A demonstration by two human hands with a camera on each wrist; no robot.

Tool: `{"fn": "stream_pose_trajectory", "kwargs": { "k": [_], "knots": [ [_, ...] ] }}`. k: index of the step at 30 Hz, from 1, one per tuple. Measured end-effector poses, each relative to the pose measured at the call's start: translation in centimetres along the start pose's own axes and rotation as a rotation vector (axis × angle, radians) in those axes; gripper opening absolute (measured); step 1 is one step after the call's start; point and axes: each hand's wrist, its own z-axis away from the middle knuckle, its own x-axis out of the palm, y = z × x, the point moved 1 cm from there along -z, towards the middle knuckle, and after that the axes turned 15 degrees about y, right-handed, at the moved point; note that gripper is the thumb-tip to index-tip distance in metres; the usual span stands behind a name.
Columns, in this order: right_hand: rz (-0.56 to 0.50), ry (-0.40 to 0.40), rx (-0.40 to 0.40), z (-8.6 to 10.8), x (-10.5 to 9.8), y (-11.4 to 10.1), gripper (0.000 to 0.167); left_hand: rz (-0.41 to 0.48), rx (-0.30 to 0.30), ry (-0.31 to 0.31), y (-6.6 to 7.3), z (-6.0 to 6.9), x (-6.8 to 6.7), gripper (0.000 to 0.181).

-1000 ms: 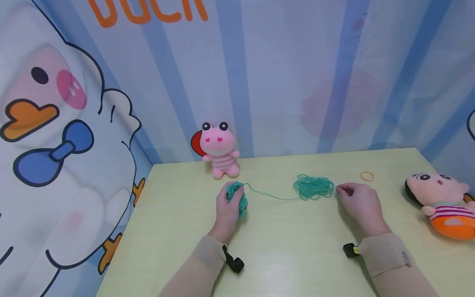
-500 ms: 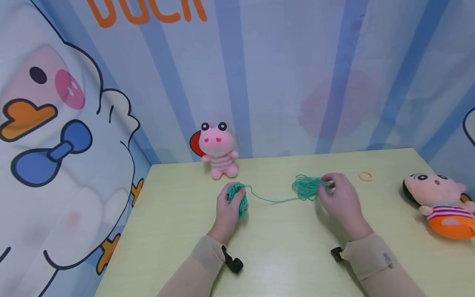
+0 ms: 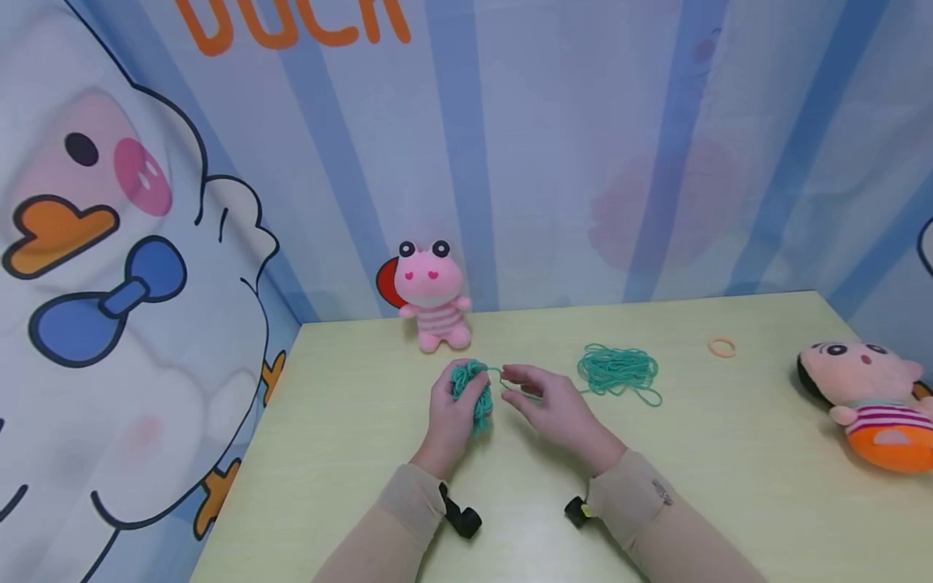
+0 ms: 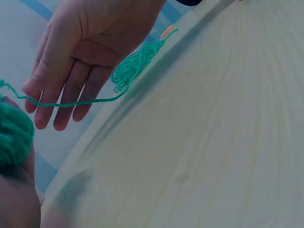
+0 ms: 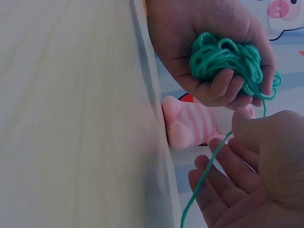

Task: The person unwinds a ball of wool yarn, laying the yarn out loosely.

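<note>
Presently holds the green yarn bundle (image 5: 223,59) in curled fingers of the left hand (image 3: 448,417), above the table (image 3: 328,453); carries the strand (image 4: 71,103) across loosely spread fingers of the right hand (image 3: 561,410). Might slip unpinched, or snag through tangling in the loose pile (image 3: 618,370).

2 skeins (image 3: 465,377) (image 3: 617,370), 2 toys (image 3: 437,318) (image 3: 878,414), 1 ring (image 3: 722,356).

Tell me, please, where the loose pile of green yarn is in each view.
Head: the pile lies on the table, right of centre.
Left wrist: in the upper half, left of centre, next to the right hand.
Right wrist: not in this picture.
Shared landmark: the yarn bundle in the left hand.
</note>
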Motion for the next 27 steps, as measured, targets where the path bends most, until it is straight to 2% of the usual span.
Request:
{"fn": "stream_pose_trajectory", "kwargs": {
  "k": [7,15,22,27],
  "knots": [
    [0.049,0.059,-0.008,-0.1,0.5,-0.2,0.025,-0.002,0.009,0.003,0.2,0.0,0.2,0.016],
    [0.052,0.127,-0.001,0.2,-0.1,-0.2,0.017,-0.008,0.001,0.009,0.2,0.0,0.1,0.016],
    [0.039,0.18,0.0,0.4,-2.0,0.3,0.019,-0.013,-0.001,0.009,0.1,0.0,0.0,0.02],
    [0.006,0.242,0.007,0.7,-3.9,1.0,0.019,0.02,0.0,-0.023,0.2,0.0,0.1,0.021]
  ]
}}
